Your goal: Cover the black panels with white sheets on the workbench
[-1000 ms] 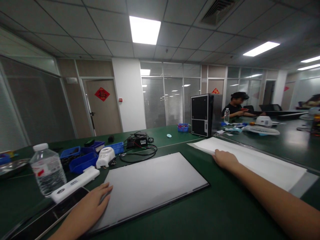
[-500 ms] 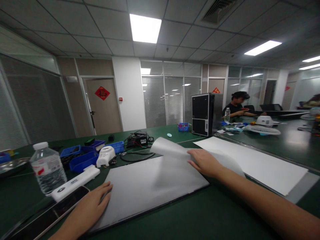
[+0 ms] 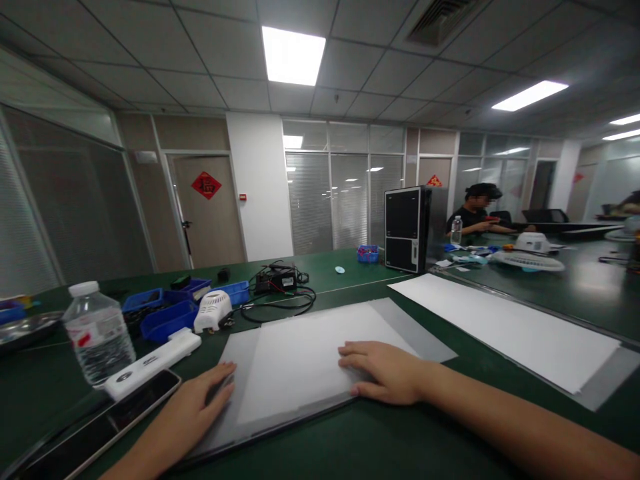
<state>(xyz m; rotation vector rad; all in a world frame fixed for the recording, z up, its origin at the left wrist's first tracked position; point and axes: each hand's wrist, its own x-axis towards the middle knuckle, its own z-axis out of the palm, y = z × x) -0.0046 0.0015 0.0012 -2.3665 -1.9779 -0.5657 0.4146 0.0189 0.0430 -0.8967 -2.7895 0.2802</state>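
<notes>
A flat panel [image 3: 227, 420] with a dark frame lies on the green table [image 3: 400, 440] in front of me. A thin translucent sheet [image 3: 420, 337] now lies over the panel, skewed so one corner overhangs to the right. My right hand [image 3: 385, 370] rests flat on the sheet, fingers stretched out toward the left. My left hand [image 3: 193, 413] lies open on the panel's near left corner, fingers flat. To the right, a stack of white sheets [image 3: 505, 327] stays on the table.
A water bottle [image 3: 97, 340], a white bar-shaped device [image 3: 153, 363] and a dark phone-like slab [image 3: 100, 430] sit at the left. Blue bins [image 3: 160, 313], a white fan part [image 3: 213, 310] and cables [image 3: 280, 293] lie behind. A black computer tower [image 3: 407, 230] stands farther back; another person [image 3: 475, 210] sits beyond.
My right hand lifted a translucent sheet from the stack at the right, carried it left and laid it on the panel. My left hand stayed on the panel's corner.
</notes>
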